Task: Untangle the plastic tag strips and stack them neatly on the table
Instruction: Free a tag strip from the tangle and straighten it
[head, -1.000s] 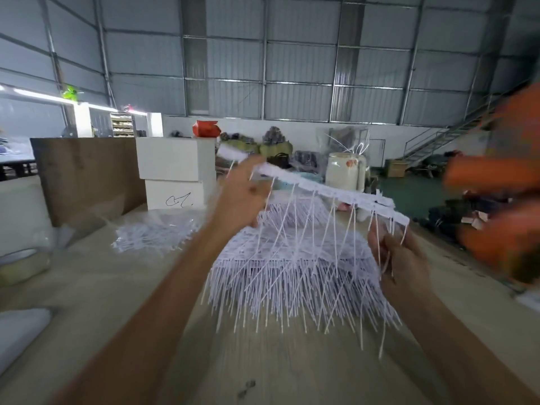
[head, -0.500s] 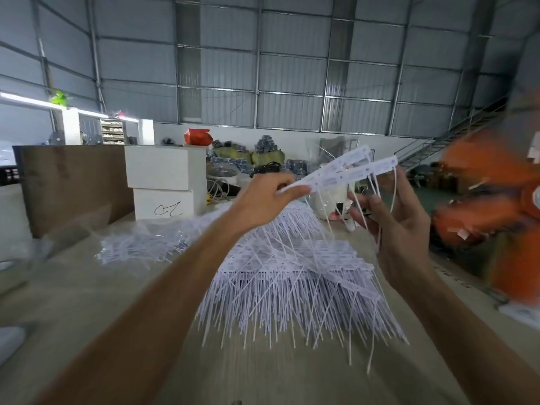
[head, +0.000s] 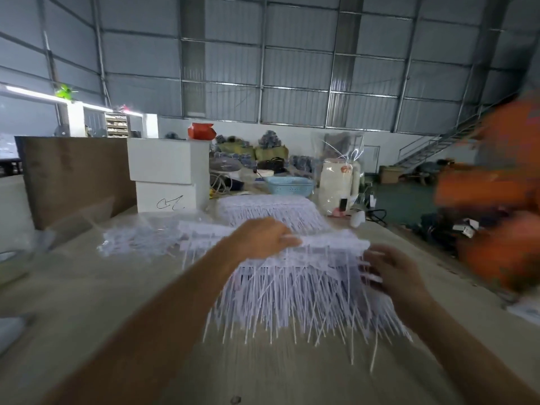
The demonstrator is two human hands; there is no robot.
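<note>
A long pale table (head: 87,302) fills the lower view, reaching toward a corrugated metal wall. At its far left stands a brown board (head: 76,176), with two stacked white boxes (head: 168,173) just beside it, and a pale blue basket (head: 289,185) further right. On the right edge an orange shape (head: 502,200) is too blurred to identify.

In the middle of the table lies the near stack of tag strips (head: 292,293), white headers on top and thin tails fanning toward the viewer. Behind it sits a second stack of strips (head: 271,209), and to the left a loose tangle of strips (head: 140,241) partly under clear plastic.

Both forearms reach forward from the bottom of the frame. The left hand (head: 260,241) is held palm down over the near stack, its fingers curled forward and gripping the top strip (head: 330,244), which lies across the top of the stack. The right hand (head: 391,273) sits at the stack's right end, back toward the camera, fingers (head: 372,277) bent among the tails; motion blur keeps me from telling whether they pinch anything or merely touch.
</note>
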